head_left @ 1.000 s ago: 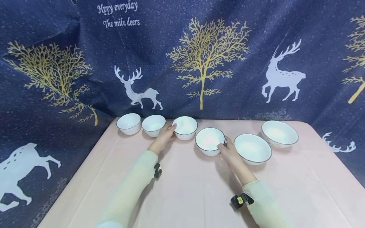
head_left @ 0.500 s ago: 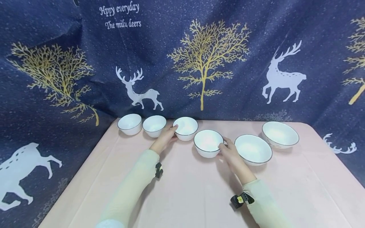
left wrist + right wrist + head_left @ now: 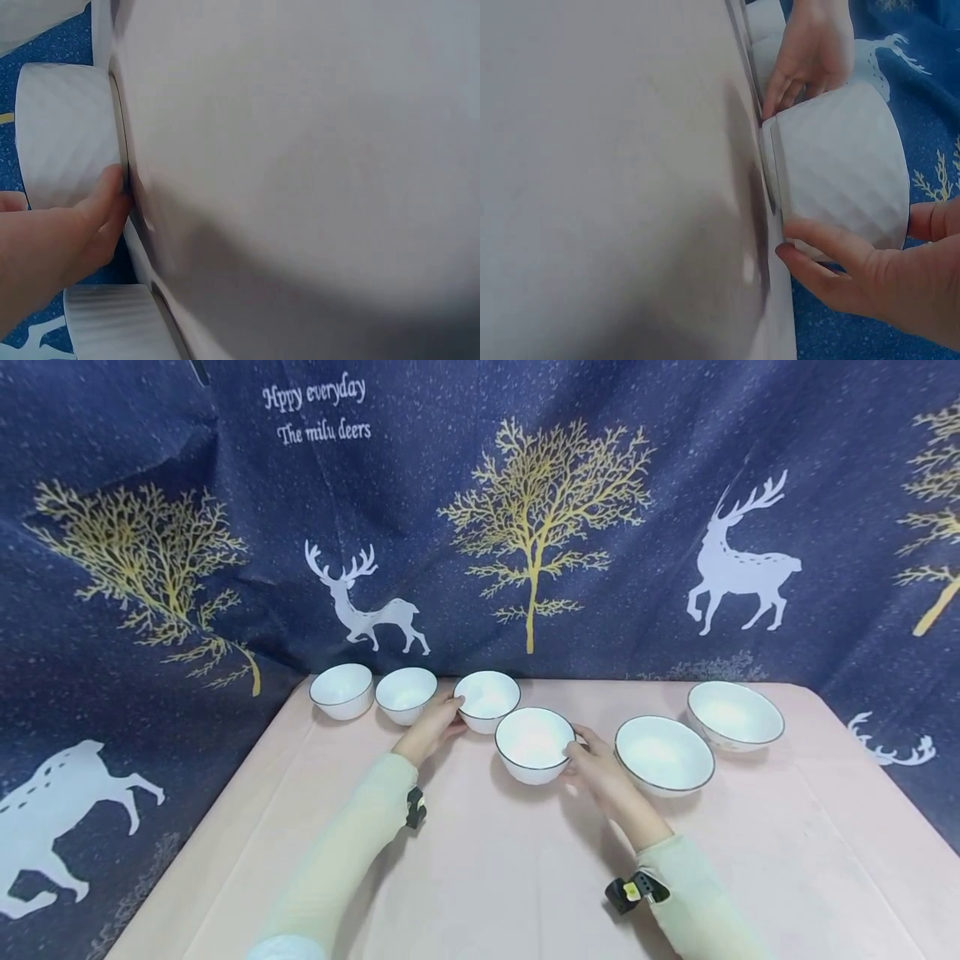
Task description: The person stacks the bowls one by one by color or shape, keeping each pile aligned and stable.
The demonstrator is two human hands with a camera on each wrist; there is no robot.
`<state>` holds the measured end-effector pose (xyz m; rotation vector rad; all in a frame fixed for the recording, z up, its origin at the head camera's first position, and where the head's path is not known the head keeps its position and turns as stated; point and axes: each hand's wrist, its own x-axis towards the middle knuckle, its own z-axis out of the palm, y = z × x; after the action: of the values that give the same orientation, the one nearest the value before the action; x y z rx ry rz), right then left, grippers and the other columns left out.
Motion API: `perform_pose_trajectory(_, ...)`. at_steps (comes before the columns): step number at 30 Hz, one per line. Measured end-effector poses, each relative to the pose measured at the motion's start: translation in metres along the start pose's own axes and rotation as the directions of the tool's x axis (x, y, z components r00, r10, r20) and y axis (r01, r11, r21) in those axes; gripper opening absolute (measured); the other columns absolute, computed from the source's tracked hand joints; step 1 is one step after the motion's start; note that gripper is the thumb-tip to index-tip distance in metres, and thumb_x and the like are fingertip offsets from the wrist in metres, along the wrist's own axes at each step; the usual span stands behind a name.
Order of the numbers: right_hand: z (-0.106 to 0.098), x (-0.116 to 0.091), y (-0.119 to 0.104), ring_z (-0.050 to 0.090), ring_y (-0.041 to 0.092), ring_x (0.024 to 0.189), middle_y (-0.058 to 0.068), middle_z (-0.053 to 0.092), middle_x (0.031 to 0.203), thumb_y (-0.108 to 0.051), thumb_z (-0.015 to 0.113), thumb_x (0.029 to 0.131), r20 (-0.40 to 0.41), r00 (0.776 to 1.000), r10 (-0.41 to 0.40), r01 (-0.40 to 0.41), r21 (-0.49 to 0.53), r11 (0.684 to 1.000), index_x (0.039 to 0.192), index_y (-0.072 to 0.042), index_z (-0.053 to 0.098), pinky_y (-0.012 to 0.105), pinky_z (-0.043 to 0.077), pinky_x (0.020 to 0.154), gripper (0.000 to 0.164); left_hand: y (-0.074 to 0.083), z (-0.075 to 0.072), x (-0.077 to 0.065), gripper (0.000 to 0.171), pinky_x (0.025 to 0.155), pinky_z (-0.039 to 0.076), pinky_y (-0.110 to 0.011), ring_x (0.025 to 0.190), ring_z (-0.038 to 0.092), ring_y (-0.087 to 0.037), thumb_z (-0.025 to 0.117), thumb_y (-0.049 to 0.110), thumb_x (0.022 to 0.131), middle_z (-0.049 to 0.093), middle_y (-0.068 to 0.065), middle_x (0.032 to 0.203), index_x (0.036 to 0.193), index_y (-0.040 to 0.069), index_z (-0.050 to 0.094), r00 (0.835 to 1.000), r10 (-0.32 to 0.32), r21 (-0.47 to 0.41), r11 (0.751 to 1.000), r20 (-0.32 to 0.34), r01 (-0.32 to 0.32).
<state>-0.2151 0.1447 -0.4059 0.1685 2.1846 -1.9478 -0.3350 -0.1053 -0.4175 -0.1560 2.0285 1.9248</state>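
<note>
My right hand [image 3: 603,777] grips the right side of a white bowl [image 3: 534,739] with a dark rim, thumb at the rim and fingers along the outer wall. In the right wrist view this bowl [image 3: 840,172] shows a dimpled outer wall; whether its base touches the table, I cannot tell. My left hand [image 3: 432,727] holds the left side of another white bowl [image 3: 487,695], just behind and left of the first. The left wrist view shows fingers low on that bowl's ribbed wall [image 3: 71,135]. Both bowls are upright.
Left of my left hand stand two similar bowls, one nearer [image 3: 406,692] and one at the far left [image 3: 342,687]. Two larger bowls, a front one [image 3: 664,753] and a back one [image 3: 735,714], sit to the right. A blue deer-patterned cloth [image 3: 600,643] hangs behind the pink table [image 3: 480,877].
My right hand has moved its bowl left and slightly toward me, close in front of the bowl at my left hand. The left hand stays in place.
</note>
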Motion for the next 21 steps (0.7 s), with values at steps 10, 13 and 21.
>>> perform_pose_trajectory(10,0.01,-0.005,0.003,0.054,0.043,0.114,0.035,0.035,0.137,-0.005,0.041,0.091,0.055,0.997,-0.059,0.057,0.046,0.997,0.149,0.003,0.021,0.042,0.054,0.096,0.062,0.0,-0.002,-0.001,0.05,0.105,0.047,-0.033,0.13,0.044,-0.029,0.033,0.017,0.105,0.04,-0.018,0.141,0.152,0.005,0.02,0.999,-0.035,-0.005,0.999,0.005,0.035)
perform_pose_trajectory(13,0.014,-0.007,0.003,0.055,0.042,0.113,0.033,0.037,0.136,-0.005,0.042,0.091,0.07,0.995,-0.067,0.064,0.049,0.997,0.149,0.002,0.023,0.042,0.054,0.096,0.061,0.0,-0.003,0.0,0.05,0.106,0.047,-0.031,0.13,0.043,-0.029,0.033,0.018,0.105,0.04,-0.018,0.141,0.152,0.006,0.02,0.999,-0.032,-0.001,0.999,0.014,0.032)
perform_pose_trajectory(21,0.025,-0.008,0.005,0.058,0.037,0.107,0.034,0.039,0.133,-0.004,0.044,0.089,0.116,0.991,-0.071,0.061,0.094,0.994,0.147,0.004,0.025,0.042,0.056,0.093,0.061,-0.003,-0.007,0.001,0.05,0.101,0.05,-0.027,0.129,0.046,-0.028,0.035,0.019,0.104,0.042,-0.018,0.139,0.152,0.007,0.022,0.999,-0.013,0.036,0.999,0.032,0.012)
